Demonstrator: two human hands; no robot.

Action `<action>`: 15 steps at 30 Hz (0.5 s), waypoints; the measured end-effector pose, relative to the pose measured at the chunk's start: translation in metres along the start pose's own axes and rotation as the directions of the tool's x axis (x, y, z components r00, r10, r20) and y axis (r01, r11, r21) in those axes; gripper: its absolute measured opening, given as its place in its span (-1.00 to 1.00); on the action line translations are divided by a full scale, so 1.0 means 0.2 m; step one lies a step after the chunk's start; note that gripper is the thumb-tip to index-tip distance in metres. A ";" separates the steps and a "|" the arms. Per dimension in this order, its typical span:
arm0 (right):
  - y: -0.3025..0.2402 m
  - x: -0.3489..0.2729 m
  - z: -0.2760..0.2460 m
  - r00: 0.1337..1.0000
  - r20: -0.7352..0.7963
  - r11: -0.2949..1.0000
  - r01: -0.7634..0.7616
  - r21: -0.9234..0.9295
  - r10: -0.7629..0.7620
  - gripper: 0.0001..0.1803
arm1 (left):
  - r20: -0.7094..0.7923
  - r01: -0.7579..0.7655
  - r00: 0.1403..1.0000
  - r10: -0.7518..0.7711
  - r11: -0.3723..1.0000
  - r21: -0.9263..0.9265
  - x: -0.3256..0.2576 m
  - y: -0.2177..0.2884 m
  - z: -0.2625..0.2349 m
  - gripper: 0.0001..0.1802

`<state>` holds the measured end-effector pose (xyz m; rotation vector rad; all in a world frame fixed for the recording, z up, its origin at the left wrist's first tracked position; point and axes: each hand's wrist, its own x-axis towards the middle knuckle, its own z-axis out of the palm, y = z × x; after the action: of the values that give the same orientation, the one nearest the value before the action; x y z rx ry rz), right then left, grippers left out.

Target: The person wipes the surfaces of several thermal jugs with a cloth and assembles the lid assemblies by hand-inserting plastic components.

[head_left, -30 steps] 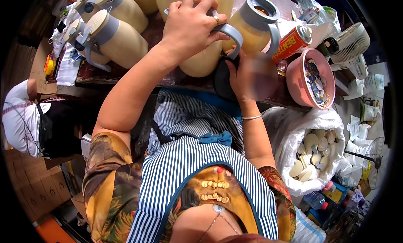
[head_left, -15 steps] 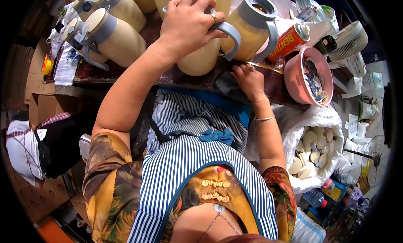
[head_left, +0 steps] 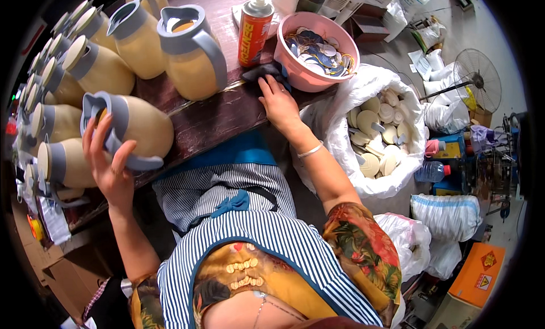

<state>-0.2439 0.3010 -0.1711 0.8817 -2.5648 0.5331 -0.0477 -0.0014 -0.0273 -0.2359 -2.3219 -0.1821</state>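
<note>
Touching a round cream-and-grey jug (head_left: 146, 126), mouth left and bottom right, at the brown table edge (head_left: 210, 127), with the nearer left hand (head_left: 111, 171) spread, and resting the right hand (head_left: 281, 106), pinch hard to tell, on a crumpled black cloth (head_left: 256, 73).

brown table (head_left: 227, 116) carries jugs (head_left: 190, 68), can (head_left: 254, 36), basin (head_left: 318, 82)

The left forearm (head_left: 131, 235) is raised, the left hand (head_left: 109, 173) held with fingers (head_left: 101, 131) curved and thumb (head_left: 123, 155) parted; the right forearm (head_left: 325, 167) is stretched forward, the right hand (head_left: 280, 105) laid palm down.
</note>
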 end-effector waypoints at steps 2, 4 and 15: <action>-0.05 0.00 -0.24 0.948 -0.254 0.961 0.232 0.151 -0.189 -0.78 | -0.222 0.199 0.956 -0.191 0.980 0.015 -0.09 0.03 0.02 -0.70; 0.04 -0.08 -0.48 0.840 -0.440 0.941 0.337 -0.035 -0.317 -0.90 | -0.343 0.354 0.853 -0.392 0.920 -0.171 -0.23 0.04 -0.01 -0.64; 1.03 -0.68 -0.72 0.742 -0.168 0.517 -0.593 -0.617 0.649 -0.33 | 0.192 0.453 0.638 -0.746 0.162 -0.876 -0.35 0.21 0.11 -0.58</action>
<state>-0.2444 0.5874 -0.1567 -0.3079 -2.7847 -0.2540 -0.0051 0.0367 -0.0910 0.2818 -1.6300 -1.7832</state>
